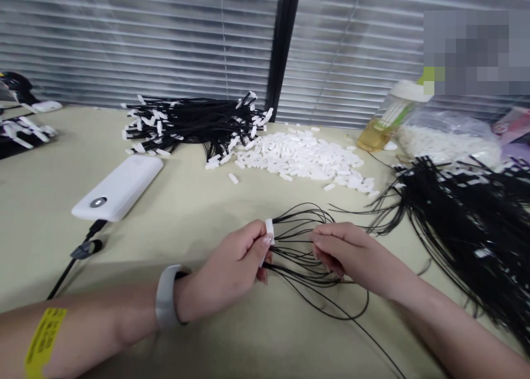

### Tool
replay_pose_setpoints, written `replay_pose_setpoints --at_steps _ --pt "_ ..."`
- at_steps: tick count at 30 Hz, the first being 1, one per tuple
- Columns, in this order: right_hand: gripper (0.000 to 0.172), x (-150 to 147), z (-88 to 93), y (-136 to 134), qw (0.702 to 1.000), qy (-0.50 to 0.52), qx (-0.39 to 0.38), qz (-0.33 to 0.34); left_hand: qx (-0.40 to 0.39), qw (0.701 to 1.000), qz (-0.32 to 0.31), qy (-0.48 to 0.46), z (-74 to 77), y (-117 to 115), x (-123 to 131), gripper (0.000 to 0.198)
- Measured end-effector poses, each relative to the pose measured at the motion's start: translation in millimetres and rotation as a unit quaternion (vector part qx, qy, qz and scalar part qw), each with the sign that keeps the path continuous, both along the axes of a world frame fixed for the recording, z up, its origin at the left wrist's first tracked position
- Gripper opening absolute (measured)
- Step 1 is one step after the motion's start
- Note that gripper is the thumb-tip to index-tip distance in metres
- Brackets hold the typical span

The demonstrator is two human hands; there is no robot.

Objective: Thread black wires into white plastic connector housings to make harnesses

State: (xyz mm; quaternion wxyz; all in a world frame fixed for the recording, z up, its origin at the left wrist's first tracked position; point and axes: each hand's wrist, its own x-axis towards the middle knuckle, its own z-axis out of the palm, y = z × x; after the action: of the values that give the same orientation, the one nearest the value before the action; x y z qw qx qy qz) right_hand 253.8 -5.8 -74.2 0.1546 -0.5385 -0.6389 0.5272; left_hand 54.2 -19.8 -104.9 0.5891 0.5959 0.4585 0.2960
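Between the thumb and fingers of my left hand [232, 271] is a white plastic connector [270, 231], with many thin black wires [296, 252] running out of it to the right. My right hand [351, 252] is closed around those wires a short way from the connector, thumb against the fingers. Several strands loop above and below the right hand, and one trails toward the bottom edge. How many wires the right fingers grip is hidden.
White connector pieces [302, 155] lie in a heap ahead. Behind it is a bundle of black wires with white ends [186, 122]. Loose black wires [464, 235] spread at right, near a bottle [379, 125] and a plastic bag [451, 139]. A white power bank [120, 188] with a cable is at left.
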Motion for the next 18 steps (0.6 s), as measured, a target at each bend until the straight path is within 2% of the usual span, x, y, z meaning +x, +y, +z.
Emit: replay_pose_setpoints --at_steps 2,3,5,7,9,14,18 --pt "0.031 -0.8 -0.8 -0.2 1.000 -0.006 -0.030 -0.004 0.009 1.000 -0.003 0.009 -0.5 -0.6 -0.1 0.025" --pt "0.030 -1.8 -1.1 -0.9 1.000 -0.021 -0.004 0.001 0.015 1.000 -0.004 0.012 -0.8 -0.9 -0.1 0.025" --pt "0.029 -5.4 -2.0 -3.3 0.991 -0.063 0.110 0.029 0.026 0.999 -0.007 0.021 -1.6 -1.3 0.1 0.025" --pt "0.026 -10.1 -3.5 -6.9 0.967 -0.092 0.227 0.065 0.038 0.999 -0.013 0.031 -2.4 -1.5 0.4 0.023" --pt "0.025 -14.7 -6.3 -10.8 0.949 -0.105 0.285 0.089 0.052 0.998 -0.020 0.039 -3.3 -1.9 0.7 0.023" --pt "0.029 -21.0 -14.2 -16.4 0.934 -0.125 0.320 0.102 0.066 0.996 -0.025 0.049 -5.2 -3.6 0.9 0.023" --pt "0.025 -20.4 -10.9 -14.6 0.928 -0.113 0.341 0.096 0.050 0.998 -0.018 0.024 -3.6 -2.0 1.5 0.023"
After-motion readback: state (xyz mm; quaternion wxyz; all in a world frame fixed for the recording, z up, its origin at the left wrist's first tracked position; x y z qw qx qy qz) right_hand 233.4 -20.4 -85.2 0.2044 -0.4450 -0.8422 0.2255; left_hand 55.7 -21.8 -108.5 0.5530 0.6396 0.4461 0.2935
